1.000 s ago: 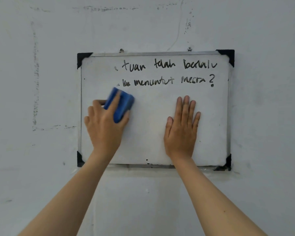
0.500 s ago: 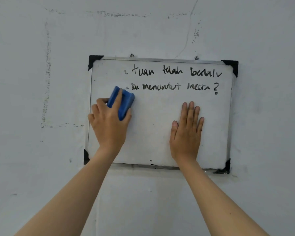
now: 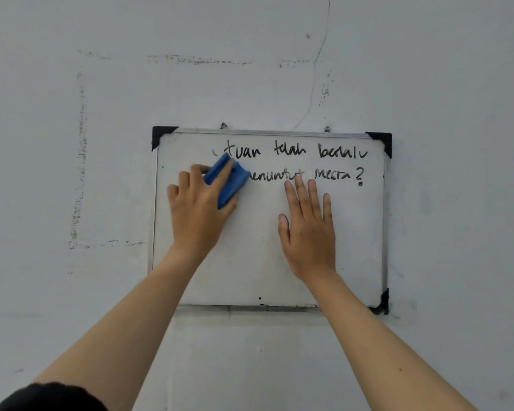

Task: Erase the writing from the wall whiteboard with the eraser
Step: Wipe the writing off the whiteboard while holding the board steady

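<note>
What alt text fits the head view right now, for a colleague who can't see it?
A left hand presses a blue eraser onto the start of the lower of two handwritten lines on a small wall whiteboard. The right hand lies flat on the board.

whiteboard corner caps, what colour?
Black, on the whiteboard's corner caps; three show in the head view, while the left arm hides the bottom-left one.

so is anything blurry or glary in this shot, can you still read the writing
Head view: flat, even light, no glare on the whiteboard; the writing is sharp and readable; the eraser in the left hand is only slightly soft; the right hand casts almost no shadow.
</note>
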